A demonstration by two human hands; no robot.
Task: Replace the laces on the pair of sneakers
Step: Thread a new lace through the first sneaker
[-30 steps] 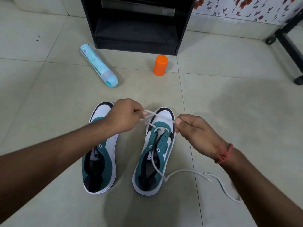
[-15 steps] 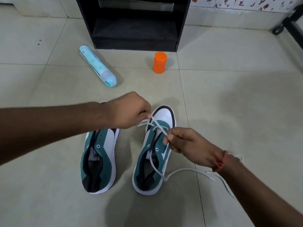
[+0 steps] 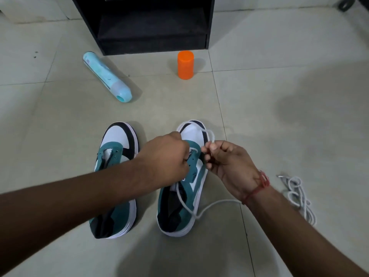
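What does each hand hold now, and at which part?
The right hand pinches the white lace at its looped stretch near the right sneaker's toe. The left hand is closed over the eyelets; its hold is hidden.

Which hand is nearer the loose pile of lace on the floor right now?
Right. The right hand is over the laced sneaker, with the lace pile on the floor just beyond its wrist. The left hand is farther, on that sneaker's other side.

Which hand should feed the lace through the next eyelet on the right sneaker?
The right hand, probably. It already pinches the white lace near the eyelets of the right sneaker. The left hand rests closed on the sneaker's tongue side, seemingly steadying it.
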